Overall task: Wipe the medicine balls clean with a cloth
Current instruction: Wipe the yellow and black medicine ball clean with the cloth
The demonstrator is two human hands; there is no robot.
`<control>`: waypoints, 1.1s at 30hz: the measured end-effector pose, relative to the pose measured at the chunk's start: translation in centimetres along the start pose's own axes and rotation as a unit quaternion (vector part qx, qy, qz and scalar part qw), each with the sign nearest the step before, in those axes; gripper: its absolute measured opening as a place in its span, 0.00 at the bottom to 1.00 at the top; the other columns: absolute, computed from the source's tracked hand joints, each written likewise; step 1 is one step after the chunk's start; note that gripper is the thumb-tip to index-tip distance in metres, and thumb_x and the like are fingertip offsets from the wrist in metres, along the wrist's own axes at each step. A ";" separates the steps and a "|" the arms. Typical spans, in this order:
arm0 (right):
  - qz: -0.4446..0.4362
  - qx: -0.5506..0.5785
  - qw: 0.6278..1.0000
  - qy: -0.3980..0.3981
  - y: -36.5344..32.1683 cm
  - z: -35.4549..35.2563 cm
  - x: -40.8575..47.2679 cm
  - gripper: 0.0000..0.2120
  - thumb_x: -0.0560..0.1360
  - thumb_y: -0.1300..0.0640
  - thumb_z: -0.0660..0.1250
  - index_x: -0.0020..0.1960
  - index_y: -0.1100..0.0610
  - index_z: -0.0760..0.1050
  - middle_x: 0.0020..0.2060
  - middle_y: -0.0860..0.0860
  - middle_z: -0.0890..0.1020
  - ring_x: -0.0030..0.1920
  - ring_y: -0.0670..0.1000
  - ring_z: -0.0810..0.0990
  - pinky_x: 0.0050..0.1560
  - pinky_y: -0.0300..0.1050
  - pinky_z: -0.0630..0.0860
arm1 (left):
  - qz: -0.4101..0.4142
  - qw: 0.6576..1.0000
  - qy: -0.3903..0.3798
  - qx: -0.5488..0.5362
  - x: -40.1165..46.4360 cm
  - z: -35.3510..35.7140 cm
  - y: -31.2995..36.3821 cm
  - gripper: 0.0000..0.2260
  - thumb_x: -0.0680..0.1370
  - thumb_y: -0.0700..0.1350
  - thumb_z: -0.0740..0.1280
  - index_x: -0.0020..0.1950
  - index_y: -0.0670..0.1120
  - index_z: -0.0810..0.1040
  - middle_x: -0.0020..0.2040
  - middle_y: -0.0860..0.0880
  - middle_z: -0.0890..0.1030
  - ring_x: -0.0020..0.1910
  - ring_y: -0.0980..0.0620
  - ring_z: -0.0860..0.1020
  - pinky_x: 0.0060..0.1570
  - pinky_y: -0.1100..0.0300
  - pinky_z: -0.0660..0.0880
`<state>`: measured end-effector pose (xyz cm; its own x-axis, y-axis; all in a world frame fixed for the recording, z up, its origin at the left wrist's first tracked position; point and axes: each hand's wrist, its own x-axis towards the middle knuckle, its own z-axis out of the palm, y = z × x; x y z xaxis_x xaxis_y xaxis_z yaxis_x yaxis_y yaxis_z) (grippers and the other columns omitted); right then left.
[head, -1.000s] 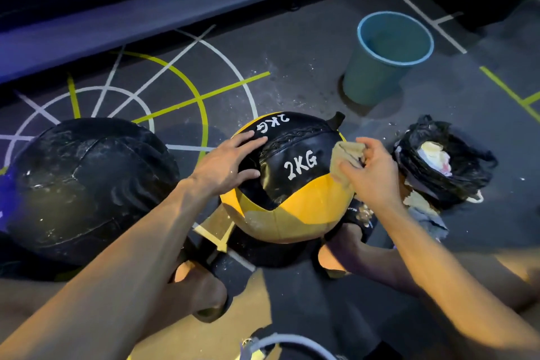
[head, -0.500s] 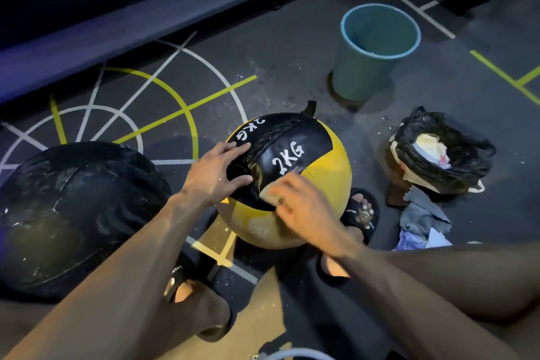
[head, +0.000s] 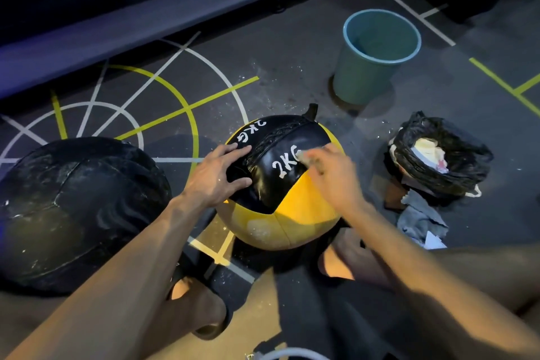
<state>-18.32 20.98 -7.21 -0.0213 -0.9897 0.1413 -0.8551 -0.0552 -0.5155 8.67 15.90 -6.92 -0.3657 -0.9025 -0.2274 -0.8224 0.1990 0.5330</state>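
Medicine balls: large black ball (head: 79,210) sits on the floor toward its left edge, scuffed with pale marks, untouched. Yellow-and-black 2KG ball (head: 280,184) at floor centre, between the person's feet. Left hand (head: 217,177) lies flat on its black panel, fingers spread, steadying. Right hand (head: 330,175) blurred, fingers bunched on a pale cloth (head: 304,156) pressed by the "2KG" print. Step: wiping the top panel. Next, likely: turn ball, reach the pale smudge low on the yellow panel.
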 end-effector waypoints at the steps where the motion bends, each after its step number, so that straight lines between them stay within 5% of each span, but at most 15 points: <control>1: 0.070 0.018 0.997 0.024 0.9 -0.6 0.5 0.11 0.78 0.62 0.69 0.59 0.54 0.83 0.50 0.53 0.80 0.47 0.55 0.82 0.48 0.44 0.75 | -0.002 1.000 -0.004 0.000 -0.2 0.1 0.2 0.34 0.76 0.57 0.74 0.80 0.62 0.64 0.79 0.53 0.64 0.77 0.46 0.65 0.71 0.40 0.67; 3: 0.114 0.048 0.992 0.038 -0.3 0.0 -0.3 0.10 0.78 0.61 0.69 0.58 0.53 0.83 0.48 0.51 0.80 0.45 0.52 0.81 0.45 0.41 0.70 | -0.003 1.000 -0.002 0.003 -0.5 0.3 0.6 0.34 0.76 0.58 0.74 0.80 0.62 0.64 0.79 0.53 0.64 0.76 0.46 0.65 0.71 0.40 0.68; 8: -0.137 0.091 0.982 -0.092 -6.1 2.4 -6.6 0.12 0.75 0.62 0.66 0.57 0.56 0.81 0.48 0.54 0.77 0.45 0.55 0.78 0.47 0.49 0.78 | 0.001 1.000 -0.008 0.013 -0.8 -0.2 0.6 0.35 0.76 0.59 0.74 0.80 0.62 0.64 0.79 0.53 0.64 0.76 0.47 0.66 0.70 0.44 0.67; 11: -0.089 0.098 0.990 -0.043 -3.5 1.6 -5.4 0.13 0.74 0.64 0.70 0.58 0.56 0.82 0.50 0.52 0.78 0.47 0.56 0.80 0.48 0.53 0.80 | 0.034 0.997 -0.056 -0.051 -1.4 -1.6 -0.1 0.34 0.73 0.63 0.74 0.77 0.63 0.68 0.80 0.55 0.64 0.77 0.50 0.65 0.71 0.45 0.65; 17: -0.061 0.095 0.993 -0.025 -1.7 0.4 -5.9 0.17 0.75 0.66 0.70 0.62 0.55 0.82 0.53 0.50 0.78 0.51 0.51 0.79 0.52 0.46 0.78 | 0.050 0.998 -0.045 0.021 -1.8 -2.1 0.7 0.06 0.79 0.59 0.71 0.52 0.59 0.79 0.76 0.55 0.70 0.70 0.52 0.73 0.61 0.50 0.69; 21: -0.020 0.090 0.996 0.011 -1.0 0.2 -5.2 0.18 0.74 0.69 0.69 0.60 0.53 0.83 0.50 0.49 0.77 0.48 0.49 0.77 0.49 0.39 0.73 | 0.045 0.998 -0.027 0.036 -1.7 -1.4 2.4 0.11 0.80 0.61 0.66 0.53 0.55 0.79 0.71 0.53 0.74 0.65 0.50 0.75 0.59 0.47 0.73; 26: 0.045 0.141 0.988 0.034 -0.5 -1.6 -1.2 0.15 0.77 0.67 0.69 0.59 0.53 0.84 0.51 0.49 0.79 0.50 0.46 0.78 0.54 0.37 0.73 | 0.039 0.994 0.037 -0.095 -1.7 -3.0 4.4 0.12 0.77 0.59 0.64 0.47 0.52 0.78 0.55 0.53 0.85 0.54 0.51 0.81 0.53 0.49 0.77; 29: 0.051 0.153 0.987 0.023 -1.6 -2.5 1.2 0.15 0.77 0.68 0.70 0.57 0.52 0.85 0.50 0.49 0.80 0.49 0.46 0.79 0.51 0.33 0.71 | 0.046 0.993 0.091 -0.062 -1.5 -5.0 6.1 0.10 0.79 0.56 0.68 0.44 0.52 0.78 0.41 0.54 0.82 0.43 0.51 0.80 0.44 0.48 0.76; 33: 0.050 0.175 0.983 -0.025 -3.4 -2.1 2.3 0.13 0.78 0.66 0.69 0.59 0.53 0.84 0.50 0.49 0.81 0.49 0.47 0.79 0.51 0.37 0.72 | 0.021 0.993 0.111 0.025 -2.4 -6.7 7.8 0.12 0.78 0.57 0.71 0.38 0.55 0.74 0.37 0.56 0.79 0.42 0.50 0.78 0.41 0.51 0.73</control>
<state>-16.54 19.13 -3.41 -0.0638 -0.9972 0.0387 -0.6196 0.0092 -0.7849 6.02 17.02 3.23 -0.3003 -0.9537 -0.0177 -0.8312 0.2525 0.4954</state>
